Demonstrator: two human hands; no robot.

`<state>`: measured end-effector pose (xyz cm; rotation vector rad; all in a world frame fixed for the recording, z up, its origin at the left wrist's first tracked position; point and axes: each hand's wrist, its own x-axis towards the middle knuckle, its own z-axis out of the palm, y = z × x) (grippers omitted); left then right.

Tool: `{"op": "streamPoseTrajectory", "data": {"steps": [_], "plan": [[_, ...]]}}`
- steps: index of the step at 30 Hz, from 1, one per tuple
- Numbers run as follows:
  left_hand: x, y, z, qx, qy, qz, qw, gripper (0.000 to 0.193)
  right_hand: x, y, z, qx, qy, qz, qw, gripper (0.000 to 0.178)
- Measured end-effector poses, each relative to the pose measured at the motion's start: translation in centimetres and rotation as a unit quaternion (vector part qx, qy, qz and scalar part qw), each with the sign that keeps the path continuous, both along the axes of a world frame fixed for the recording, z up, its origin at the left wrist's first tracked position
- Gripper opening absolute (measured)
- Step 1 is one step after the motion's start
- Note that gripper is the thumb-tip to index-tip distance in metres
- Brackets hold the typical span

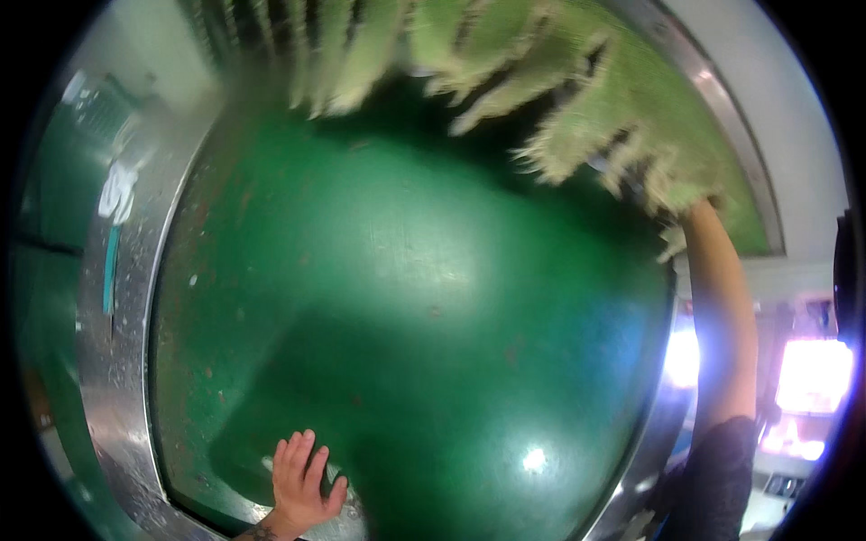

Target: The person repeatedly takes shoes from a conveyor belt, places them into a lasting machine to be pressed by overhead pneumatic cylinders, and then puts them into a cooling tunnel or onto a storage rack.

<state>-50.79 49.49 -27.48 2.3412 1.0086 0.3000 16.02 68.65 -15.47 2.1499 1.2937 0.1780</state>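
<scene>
My left hand (302,482) is at the near edge of a green conveyor belt (406,252), with its fingers stretched out and nothing visible in its grasp. Something small and pale shows beside its fingers, too unclear to name. My right arm (720,325) reaches far forward along the right side, up to a hanging green strip curtain (577,113) with frayed ends. The curtain's strips cover my right hand around the wrist, so its fingers and anything they hold are hidden.
A metal frame (126,379) borders the belt on the left. On it lie a thin blue-handled tool (111,270) and a crumpled white item (117,192). A metal rail (713,86) runs along the curtain's upper right. Bright windows (815,374) glow at the right.
</scene>
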Motion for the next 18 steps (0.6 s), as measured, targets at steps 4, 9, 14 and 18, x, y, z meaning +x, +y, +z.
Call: {"op": "streamPoseTrajectory", "data": {"steps": [4,9,14,18], "plan": [[-0.1,0.0,0.6,0.017,-0.009,0.023,1.0,0.057,-4.7,-4.8,-0.1,-0.02,0.062,0.036,0.997,0.064],[2.0,1.4,4.4,0.085,-0.041,0.034,0.995,0.05,-14.0,-27.5,4.7,0.183,0.17,0.233,0.94,0.058],[2.3,0.2,2.4,0.126,-0.036,0.019,0.991,0.053,-40.2,-45.3,12.2,0.324,0.523,-0.308,0.726,0.072],[7.2,-5.7,11.7,-0.383,0.014,0.011,0.923,0.084,-48.6,-56.6,20.3,0.371,0.594,-0.514,0.496,0.051]]}}
